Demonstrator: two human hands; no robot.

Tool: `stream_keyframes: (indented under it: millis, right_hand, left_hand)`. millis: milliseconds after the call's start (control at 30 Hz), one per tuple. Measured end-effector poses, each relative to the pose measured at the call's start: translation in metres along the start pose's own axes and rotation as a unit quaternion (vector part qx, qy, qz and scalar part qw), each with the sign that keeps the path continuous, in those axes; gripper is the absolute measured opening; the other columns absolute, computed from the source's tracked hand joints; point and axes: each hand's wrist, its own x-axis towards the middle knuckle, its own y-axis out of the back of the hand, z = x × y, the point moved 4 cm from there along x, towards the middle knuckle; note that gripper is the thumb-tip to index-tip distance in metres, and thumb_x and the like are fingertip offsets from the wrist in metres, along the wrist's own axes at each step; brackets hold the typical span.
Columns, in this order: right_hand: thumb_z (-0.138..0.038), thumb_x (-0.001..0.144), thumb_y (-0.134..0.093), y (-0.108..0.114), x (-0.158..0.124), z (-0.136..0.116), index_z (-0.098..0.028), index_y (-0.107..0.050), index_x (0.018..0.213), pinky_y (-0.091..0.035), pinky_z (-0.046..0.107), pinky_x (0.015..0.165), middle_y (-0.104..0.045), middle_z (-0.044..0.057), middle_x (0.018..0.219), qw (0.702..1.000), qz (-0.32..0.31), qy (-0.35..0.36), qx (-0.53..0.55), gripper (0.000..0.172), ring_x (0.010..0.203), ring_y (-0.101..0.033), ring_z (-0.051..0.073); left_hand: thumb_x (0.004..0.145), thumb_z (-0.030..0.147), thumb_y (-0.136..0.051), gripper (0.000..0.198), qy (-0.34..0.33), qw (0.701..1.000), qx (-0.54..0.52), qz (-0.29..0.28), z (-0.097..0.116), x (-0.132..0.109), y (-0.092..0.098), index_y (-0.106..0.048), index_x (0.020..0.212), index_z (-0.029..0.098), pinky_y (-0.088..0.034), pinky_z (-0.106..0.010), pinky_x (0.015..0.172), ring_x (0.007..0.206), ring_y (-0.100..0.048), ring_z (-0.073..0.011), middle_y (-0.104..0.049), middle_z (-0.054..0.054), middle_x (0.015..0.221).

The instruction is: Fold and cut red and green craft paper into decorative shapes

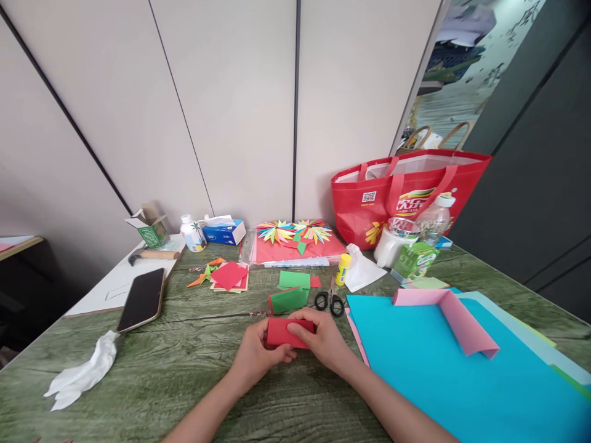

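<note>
A small red piece of paper (282,333), folded or curved into a rectangle, is held between both hands above the table's front part. My left hand (258,351) grips its left end, thumb along the lower edge. My right hand (318,335) pinches its right end, with the thumb across the front face. Just beyond lies a curved green paper piece (289,299) with a red edge, and behind it a flat green paper piece (294,280). Black-handled scissors (329,300) rest right of these, near a yellow glue stick (342,269).
Blue paper sheets (415,344) with a folded pink strip (466,323) cover the right side. A phone (142,298), crumpled tissue (85,372) and hammer (154,254) lie left. A red bag (360,209), plastic bottle (434,220) and paper stars (276,232) stand or lie at the back.
</note>
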Motion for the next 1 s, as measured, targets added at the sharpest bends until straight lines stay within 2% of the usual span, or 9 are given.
stream_keyframes:
  millis: [267,500,633,833,1000]
  right_hand:
    - [-0.021,0.077,-0.057,0.000,-0.001,-0.007,-0.016,-0.066,0.076,-0.041,0.025,0.063,-0.063,0.003,0.073,0.998,-0.003,0.053,-0.042,0.010,0.069,-0.056,0.015]
    - [-0.023,0.080,-0.056,0.006,0.002,-0.007,-0.017,-0.068,0.082,-0.041,0.025,0.064,-0.062,0.003,0.074,0.997,-0.013,0.056,-0.046,0.014,0.070,-0.056,0.015]
    - [-0.024,0.081,-0.054,0.009,0.004,-0.003,-0.018,-0.069,0.086,-0.042,0.025,0.064,-0.063,0.004,0.076,0.997,-0.038,0.051,-0.041,0.017,0.071,-0.057,0.016]
    - [-0.022,0.078,-0.055,0.017,0.008,0.002,-0.017,-0.066,0.087,-0.043,0.027,0.073,-0.068,0.004,0.087,0.998,-0.037,0.031,-0.030,0.015,0.081,-0.060,0.018]
    - [-0.024,0.078,-0.054,0.014,0.006,0.000,-0.017,-0.065,0.082,-0.043,0.026,0.069,-0.067,0.002,0.082,0.998,-0.031,0.018,-0.042,0.014,0.076,-0.059,0.017]
  left_hand:
    - [0.059,0.016,-0.064,0.029,0.027,0.999,-0.023,0.013,0.002,-0.003,0.001,-0.055,0.086,0.010,-0.054,-0.032,0.058,0.057,-0.066,-0.0196,-0.069,-0.003,0.062]
    - [0.064,0.028,-0.065,0.033,0.020,0.998,-0.057,-0.032,0.004,-0.004,0.001,-0.055,0.088,0.008,-0.055,-0.037,0.063,0.065,-0.068,-0.0245,-0.071,-0.010,0.069]
    - [0.066,0.035,-0.066,0.042,0.016,0.995,-0.065,-0.069,0.006,-0.004,0.002,-0.049,0.097,0.012,-0.054,-0.040,0.067,0.069,-0.068,-0.0253,-0.071,-0.012,0.073]
    - [0.063,0.040,-0.070,0.043,0.010,0.997,-0.050,-0.056,0.004,0.000,0.007,-0.047,0.089,0.014,-0.054,-0.038,0.069,0.072,-0.068,-0.0251,-0.072,-0.013,0.074]
    - [0.064,0.039,-0.069,0.042,0.008,0.997,-0.048,-0.055,0.003,0.001,0.006,-0.051,0.090,0.012,-0.054,-0.038,0.069,0.073,-0.068,-0.0251,-0.071,-0.012,0.075]
